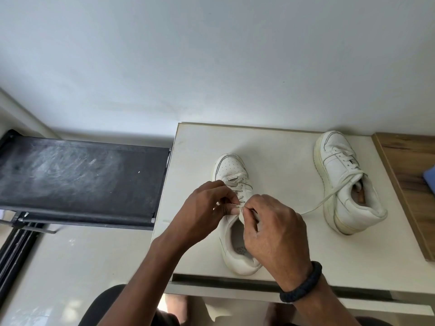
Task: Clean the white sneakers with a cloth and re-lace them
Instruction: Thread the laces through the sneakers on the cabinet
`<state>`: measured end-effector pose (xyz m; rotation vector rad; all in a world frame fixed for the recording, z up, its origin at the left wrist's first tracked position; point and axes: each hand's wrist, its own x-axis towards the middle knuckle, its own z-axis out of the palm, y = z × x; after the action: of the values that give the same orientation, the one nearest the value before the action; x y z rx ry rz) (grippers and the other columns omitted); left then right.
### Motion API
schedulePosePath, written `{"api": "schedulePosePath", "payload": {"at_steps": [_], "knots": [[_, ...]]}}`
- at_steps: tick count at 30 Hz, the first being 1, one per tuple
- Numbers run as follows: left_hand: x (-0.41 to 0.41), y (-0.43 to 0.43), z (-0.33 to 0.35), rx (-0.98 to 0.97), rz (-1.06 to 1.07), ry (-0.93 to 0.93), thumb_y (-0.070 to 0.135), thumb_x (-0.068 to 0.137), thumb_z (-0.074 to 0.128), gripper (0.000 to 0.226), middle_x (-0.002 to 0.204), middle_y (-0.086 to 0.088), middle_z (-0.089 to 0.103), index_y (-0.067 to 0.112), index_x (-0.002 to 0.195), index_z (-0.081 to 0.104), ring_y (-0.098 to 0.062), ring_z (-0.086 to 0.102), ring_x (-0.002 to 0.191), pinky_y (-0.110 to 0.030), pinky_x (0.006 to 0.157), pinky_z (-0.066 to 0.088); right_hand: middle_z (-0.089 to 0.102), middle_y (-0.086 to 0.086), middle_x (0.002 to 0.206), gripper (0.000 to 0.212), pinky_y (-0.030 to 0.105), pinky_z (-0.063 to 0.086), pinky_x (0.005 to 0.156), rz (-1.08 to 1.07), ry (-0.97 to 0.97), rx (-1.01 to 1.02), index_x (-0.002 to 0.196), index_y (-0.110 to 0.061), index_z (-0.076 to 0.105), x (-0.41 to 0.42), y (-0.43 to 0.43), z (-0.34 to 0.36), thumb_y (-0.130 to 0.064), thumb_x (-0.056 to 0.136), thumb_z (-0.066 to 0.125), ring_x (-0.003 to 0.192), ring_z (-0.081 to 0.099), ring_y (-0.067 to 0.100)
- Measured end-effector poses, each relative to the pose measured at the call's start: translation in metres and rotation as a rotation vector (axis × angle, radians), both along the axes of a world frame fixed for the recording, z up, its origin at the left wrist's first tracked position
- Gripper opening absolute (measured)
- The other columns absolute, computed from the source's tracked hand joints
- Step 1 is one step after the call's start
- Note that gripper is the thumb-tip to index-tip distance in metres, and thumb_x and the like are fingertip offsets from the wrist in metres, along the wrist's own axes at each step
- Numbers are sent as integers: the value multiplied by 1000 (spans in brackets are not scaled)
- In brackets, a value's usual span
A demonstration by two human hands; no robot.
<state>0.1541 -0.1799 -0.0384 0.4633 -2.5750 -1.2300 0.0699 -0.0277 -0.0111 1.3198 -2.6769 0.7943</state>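
Observation:
A white sneaker (231, 169) stands toe-away on the small white table (284, 161), directly under my hands. My left hand (204, 210) pinches a white lace end over the shoe's upper eyelets. My right hand (273, 229), with a dark braided band on the wrist, pinches the other lace end right beside it; the fingertips nearly touch. A second white sneaker (346, 182) lies further right, tilted, laced, with one loose lace (329, 196) trailing across the table toward my right hand. No cloth is visible.
A dark, dusty treadmill belt (82, 175) runs along the left of the table. A wooden board (409, 180) borders the table on the right, with a blue object (429, 180) at the frame edge. A plain white wall stands behind. My knees show below the table's front edge.

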Motion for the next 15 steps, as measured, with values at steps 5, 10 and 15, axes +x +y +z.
{"api": "schedulePosePath", "payload": {"at_steps": [5, 10, 15], "knots": [[0, 1, -1, 33, 20, -66, 23, 86, 78, 9, 87, 18, 62, 19, 92, 73, -1, 57, 82, -14, 73, 44, 58, -8, 64, 19, 30, 54, 45, 40, 12, 37, 79, -20, 55, -2, 0, -3, -20, 81, 74, 49, 54, 12], [0, 2, 4, 129, 50, -107, 20, 85, 80, 8, 87, 13, 72, 18, 91, 76, 1, 63, 81, -11, 74, 47, 49, -9, 54, 27, 28, 47, 39, 61, 59, 63, 72, -20, 49, -1, 1, -5, -20, 78, 76, 42, 47, 13], [1, 1, 12, 204, 52, -166, 18, 91, 73, 8, 88, 18, 76, 25, 93, 77, 6, 65, 85, -4, 74, 43, 47, -8, 52, 26, 34, 49, 39, -41, 0, 12, 68, -19, 49, 7, -2, -12, -23, 77, 73, 41, 48, 19]]}}
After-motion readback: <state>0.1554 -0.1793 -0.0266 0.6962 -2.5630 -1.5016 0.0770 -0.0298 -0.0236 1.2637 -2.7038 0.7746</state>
